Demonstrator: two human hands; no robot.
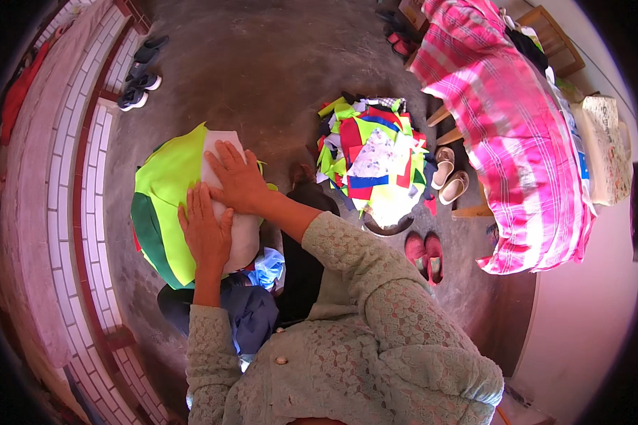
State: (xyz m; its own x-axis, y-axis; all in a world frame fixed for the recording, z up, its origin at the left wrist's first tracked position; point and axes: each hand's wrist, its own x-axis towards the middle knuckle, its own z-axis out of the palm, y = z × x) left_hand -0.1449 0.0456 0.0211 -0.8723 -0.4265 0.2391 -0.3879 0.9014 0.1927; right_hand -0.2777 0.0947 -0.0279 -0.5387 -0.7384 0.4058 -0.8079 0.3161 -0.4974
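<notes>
Both of my hands lie flat on a pale pinkish cloth piece (242, 244), which rests on a neon yellow-green cloth (164, 173). My right hand (238, 177) is the farther one, fingers spread near the top of the pale piece. Closer to me, my left hand (207, 230) presses with its fingers stretched out, its tips close to the right hand. A dark green cloth (151, 230) shows along the left side of the yellow-green one. What supports these cloths is hidden underneath. Neither hand grips anything.
A heap of colourful fabric scraps (365, 152) sits on the floor to the right. Beige shoes (452, 183) and red shoes (425, 255) stand beside it. A pink checked cloth (500, 127) drapes over wooden-legged furniture. Dark shoes (140, 91) lie near the tiled ledge (64, 212) at left.
</notes>
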